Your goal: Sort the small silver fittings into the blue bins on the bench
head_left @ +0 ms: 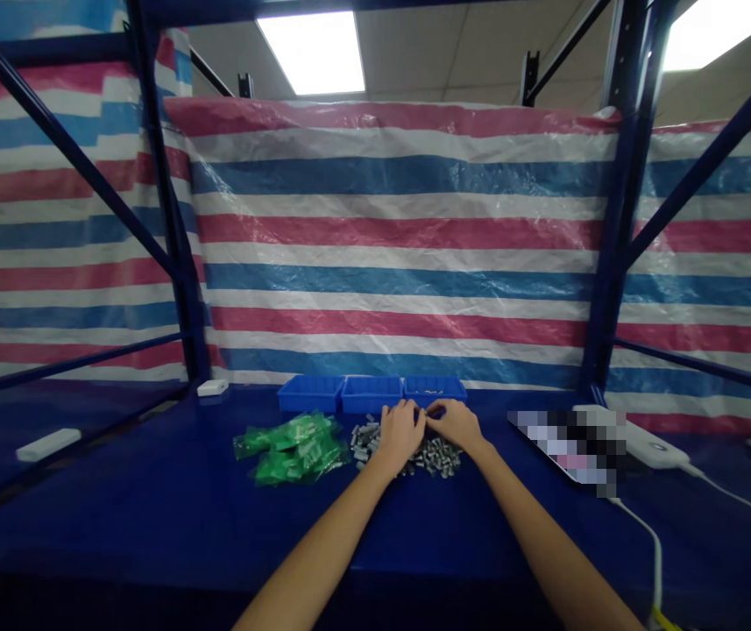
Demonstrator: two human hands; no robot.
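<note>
My two bare forearms (339, 542) lie nearest, reaching up from 7 and 5 o'clock across the dark blue tabletop (171, 499). Taking my hands as the clock's centre, the small metal pieces (441, 459) lie heaped right under and around them, one part spreading out at 6 o'clock and another at 9. My left hand (404, 431) has its fingers bent down over the heap; my right hand (457, 424) brings thumb and forefinger together just beside it. The fingertips nearly meet, but whether either hand grips a piece I cannot tell.

By my judgement, the handling is at an early stage. Most of the metal I can see lies loose on the tabletop, while only a few small bits show inside the right blue tray (431, 396), at 12 o'clock. The middle blue tray (371, 404) and the left blue tray (309, 403) stand beside it toward 10 o'clock; I cannot see their bottoms well enough to say what they hold. The green packets (300, 449) lie in a loose pile between 8 and 9 o'clock, with neither hand touching them. At 3 o'clock, well apart from the heap, rest a phone (554, 449) and a white device (656, 450) with its cable.
</note>
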